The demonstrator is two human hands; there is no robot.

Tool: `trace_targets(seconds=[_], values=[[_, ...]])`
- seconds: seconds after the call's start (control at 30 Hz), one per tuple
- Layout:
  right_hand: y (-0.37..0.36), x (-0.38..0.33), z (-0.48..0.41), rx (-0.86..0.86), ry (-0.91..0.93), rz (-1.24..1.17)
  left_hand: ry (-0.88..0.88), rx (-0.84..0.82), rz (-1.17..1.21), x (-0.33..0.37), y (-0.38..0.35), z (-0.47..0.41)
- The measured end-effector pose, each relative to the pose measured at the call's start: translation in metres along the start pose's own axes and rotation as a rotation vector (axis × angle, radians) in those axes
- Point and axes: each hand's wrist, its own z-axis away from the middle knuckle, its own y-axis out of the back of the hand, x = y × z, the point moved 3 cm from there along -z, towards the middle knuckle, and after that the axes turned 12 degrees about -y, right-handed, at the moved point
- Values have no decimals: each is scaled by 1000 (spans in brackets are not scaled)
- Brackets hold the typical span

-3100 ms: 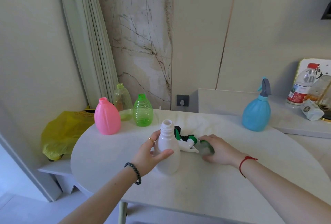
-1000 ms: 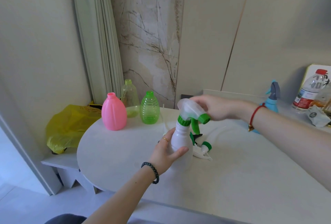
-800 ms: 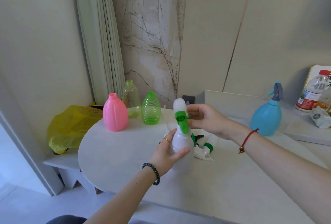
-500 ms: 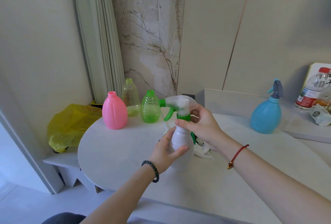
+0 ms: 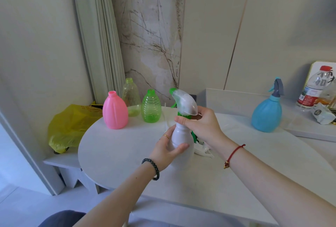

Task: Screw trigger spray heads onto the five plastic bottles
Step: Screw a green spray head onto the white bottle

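Head view: white bottle [image 5: 181, 136] at bench centre is clenched in left grip [image 5: 166, 151], its spray head [image 5: 184, 104] being screwed by right grip [image 5: 199, 124]; blue bottle [image 5: 264, 116] far right is capped, three far left are left uncapped.

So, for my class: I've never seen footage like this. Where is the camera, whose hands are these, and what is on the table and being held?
There is no machine here. The one picture comes from a camera worn on a person's head, looking forward and down, so the arms reaching in from the bottom are the wearer's own.

The left hand grips the body of a white bottle standing on the round table. The right hand is closed around the green collar of a trigger spray head sitting on the bottle's neck.

At the table's far edge stand a pink bottle, a clear bottle and a green bottle, all without heads. More spray heads lie behind the white bottle. A blue bottle to the right already has its head.
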Motion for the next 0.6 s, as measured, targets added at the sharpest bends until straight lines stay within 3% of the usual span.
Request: trace_targets(seconds=[0.13,0.27,0.33,0.6], values=[[-4,2,2,104,18,69,-19,1,12,1,-1,0],[-6,6,7,-192,-6,-69,-22,8,-4,4,0,0],[-3,9,9,-254,-25,-215,-32,12,-3,3,1,0],[-8,16,7,-42,-39,-212,-22,13,1,1,0,1]])
